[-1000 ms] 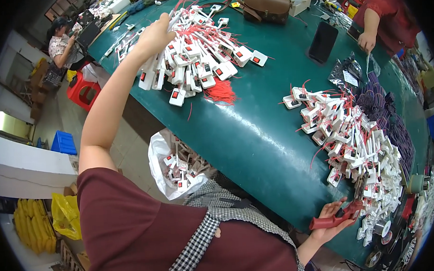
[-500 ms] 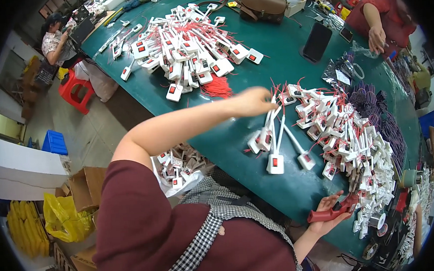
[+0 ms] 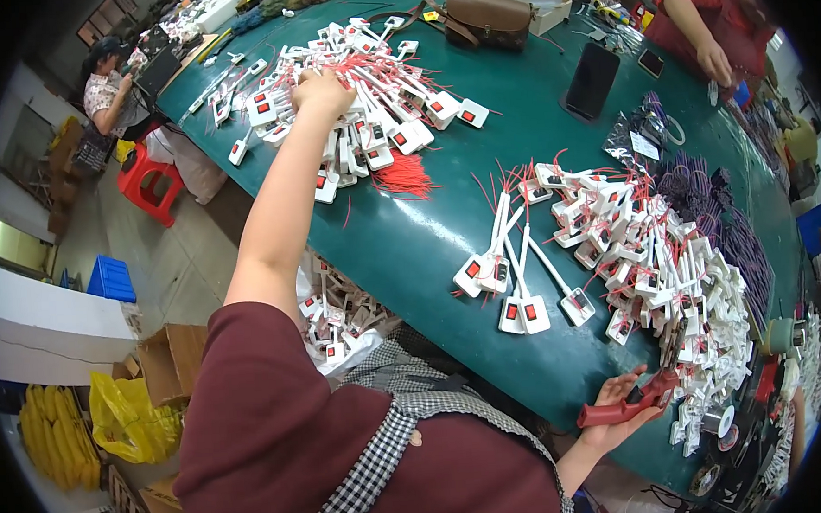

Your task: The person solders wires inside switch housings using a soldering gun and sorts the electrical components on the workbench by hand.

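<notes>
My left hand (image 3: pixel 323 93) reaches into the large pile of white switches (image 3: pixel 404 134) with red rockers and red wires at the far left of the table; its fingertips are lost among the pieces. At the lower right, my right hand (image 3: pixel 616 413) is closed around a red pistol-shaped tool (image 3: pixel 630 402), whose front end lies against the right-hand pile of white switches (image 3: pixel 653 276). Between the two piles lies a small group of switches (image 3: pixel 525 314), their white cables fanned out and their red wire ends pointing away from me.
A black phone (image 3: pixel 592 80) stands beyond the small group, and a brown bag (image 3: pixel 489 18) lies at the back. Purple wire bundles (image 3: pixel 739 239) border the right pile, near a solder spool (image 3: pixel 718 421). Across the table a person's hand (image 3: pixel 714 62) shows. More switches (image 3: pixel 339 311) fill a bag below the table edge.
My left hand has let go of the switches in the small group and swung far left to the large pile. My right hand keeps its hold on the red tool, nearly still.
</notes>
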The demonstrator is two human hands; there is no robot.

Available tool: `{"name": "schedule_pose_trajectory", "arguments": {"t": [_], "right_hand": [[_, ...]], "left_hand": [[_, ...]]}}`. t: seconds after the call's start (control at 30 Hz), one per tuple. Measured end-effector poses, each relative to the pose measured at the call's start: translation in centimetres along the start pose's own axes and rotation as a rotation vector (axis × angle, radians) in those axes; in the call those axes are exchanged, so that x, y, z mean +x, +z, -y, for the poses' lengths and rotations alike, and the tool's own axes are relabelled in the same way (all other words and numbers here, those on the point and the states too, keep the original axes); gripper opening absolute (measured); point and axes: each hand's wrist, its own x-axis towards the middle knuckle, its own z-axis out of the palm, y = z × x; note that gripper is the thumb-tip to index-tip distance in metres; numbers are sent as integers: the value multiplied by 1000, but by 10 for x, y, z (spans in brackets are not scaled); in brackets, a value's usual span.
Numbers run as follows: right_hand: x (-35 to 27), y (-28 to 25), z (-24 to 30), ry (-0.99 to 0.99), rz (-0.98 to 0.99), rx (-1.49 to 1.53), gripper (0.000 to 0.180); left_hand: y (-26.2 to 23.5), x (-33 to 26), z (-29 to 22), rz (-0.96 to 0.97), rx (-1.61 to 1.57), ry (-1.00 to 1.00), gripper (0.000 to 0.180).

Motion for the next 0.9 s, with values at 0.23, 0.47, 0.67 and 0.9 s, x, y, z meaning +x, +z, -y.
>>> {"name": "schedule_pose_trajectory", "arguments": {"t": [0.23, 0.47, 0.67, 0.9], "right_hand": [[0, 0, 1, -10, -25, 2, 63], [-1, -4, 3, 13, -7, 50, 63], [-2, 1, -1, -10, 0, 12, 62], [-2, 1, -1, -46, -41, -10, 59]], "left_hand": [[5, 40, 10, 119, -134, -79, 82], [18, 65, 8, 192, -192, -250, 88], [15, 54, 16, 125, -334, -198, 95], [-19, 25, 45, 317, -814, 85, 97]]}}
